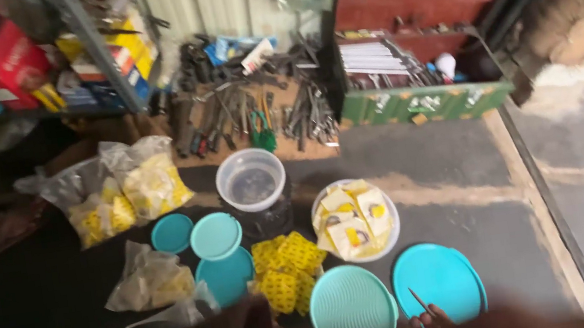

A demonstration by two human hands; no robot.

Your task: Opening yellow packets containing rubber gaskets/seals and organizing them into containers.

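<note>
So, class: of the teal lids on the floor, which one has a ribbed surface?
The ribbed teal lid, low in view, just left of the large smooth lid. The three small ones further left look smooth.

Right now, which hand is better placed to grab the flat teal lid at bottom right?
Right, probably. The right hand sits at the near edge of the flat teal lid, though it holds a thin stick. The left hand is not clearly in view.

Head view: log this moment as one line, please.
right hand: fingertips at turquoise lid, holding thin stick | left hand: unseen | nearby: ribbed turquoise lid, bowl of packets
</note>
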